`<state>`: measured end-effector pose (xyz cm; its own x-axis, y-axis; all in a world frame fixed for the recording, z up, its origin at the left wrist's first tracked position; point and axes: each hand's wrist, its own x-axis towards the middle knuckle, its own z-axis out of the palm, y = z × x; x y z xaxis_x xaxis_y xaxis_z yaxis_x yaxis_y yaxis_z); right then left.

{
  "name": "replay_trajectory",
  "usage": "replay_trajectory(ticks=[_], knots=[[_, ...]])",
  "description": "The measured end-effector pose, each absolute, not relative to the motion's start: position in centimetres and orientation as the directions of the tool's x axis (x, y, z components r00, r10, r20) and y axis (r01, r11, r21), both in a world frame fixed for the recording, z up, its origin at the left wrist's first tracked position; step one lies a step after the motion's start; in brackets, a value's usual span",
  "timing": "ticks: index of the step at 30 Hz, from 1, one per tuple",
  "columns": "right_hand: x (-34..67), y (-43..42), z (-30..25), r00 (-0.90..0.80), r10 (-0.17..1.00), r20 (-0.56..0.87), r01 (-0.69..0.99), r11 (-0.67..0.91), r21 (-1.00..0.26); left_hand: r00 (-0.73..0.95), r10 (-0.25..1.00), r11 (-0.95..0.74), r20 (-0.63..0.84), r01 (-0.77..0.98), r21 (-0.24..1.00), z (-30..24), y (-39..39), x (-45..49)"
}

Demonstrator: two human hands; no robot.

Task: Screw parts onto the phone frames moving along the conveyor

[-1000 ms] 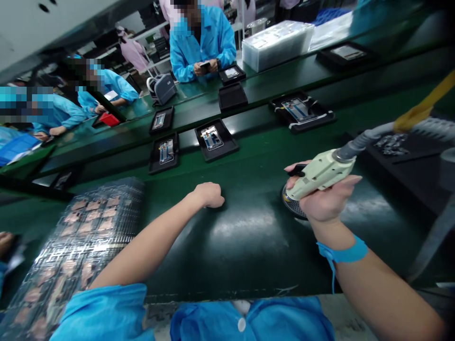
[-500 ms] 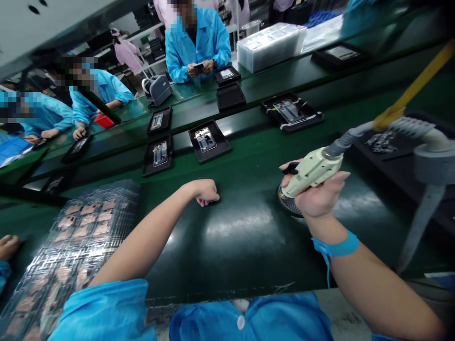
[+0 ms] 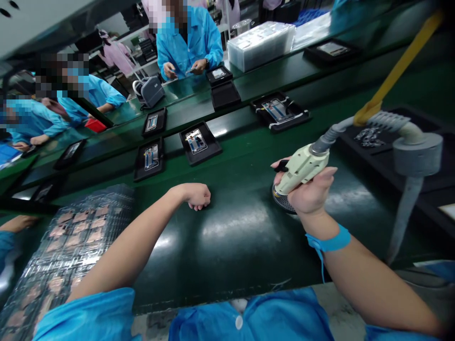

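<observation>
My right hand point(image 3: 311, 192) is wrapped round a pale green electric screwdriver point(image 3: 302, 166) with a black lever and a grey hose at its upper end. The screwdriver's lower end is over a round, dark dish with small holes point(image 3: 284, 201), and my hand partly covers that dish. My left hand point(image 3: 198, 195) is closed with curled fingers over the green worktop point(image 3: 234, 260); what it holds, if anything, is hidden. Beyond the left hand lie black trays with opened phone bodies, the nearest being one tray point(image 3: 215, 150) and another tray point(image 3: 138, 173) to its left.
Stacked clear plastic trays point(image 3: 117, 203) with copper-coloured parts stand at the left. At the right are a grey hanging fixture point(image 3: 417, 154), a yellow strap point(image 3: 401, 71) and a heap of small metal parts point(image 3: 369, 137). Co-workers in blue sit across the line.
The view has shifted slightly, so most things appear further left. My grip on the screwdriver is the same, and my left hand stays closed. The co-worker opposite has moved their hands apart.
</observation>
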<state>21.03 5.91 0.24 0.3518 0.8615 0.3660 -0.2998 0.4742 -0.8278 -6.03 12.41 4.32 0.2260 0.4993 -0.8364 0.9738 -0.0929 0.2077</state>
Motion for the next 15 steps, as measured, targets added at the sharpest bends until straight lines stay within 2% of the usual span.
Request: replay_trajectory(ticks=[10,15], knots=[[21.0,6.0,0.5,0.366,0.843,0.394,-0.286,0.505,-0.814,0.174,0.516,-0.174,-0.839,0.98,0.096,4.3,12.6,-4.2],[20.9,6.2,0.3,0.372,0.84,0.394,-0.283,0.507,-0.814,0.235,0.593,-0.163,-0.77,0.972,0.171,3.6,12.7,-5.1]])
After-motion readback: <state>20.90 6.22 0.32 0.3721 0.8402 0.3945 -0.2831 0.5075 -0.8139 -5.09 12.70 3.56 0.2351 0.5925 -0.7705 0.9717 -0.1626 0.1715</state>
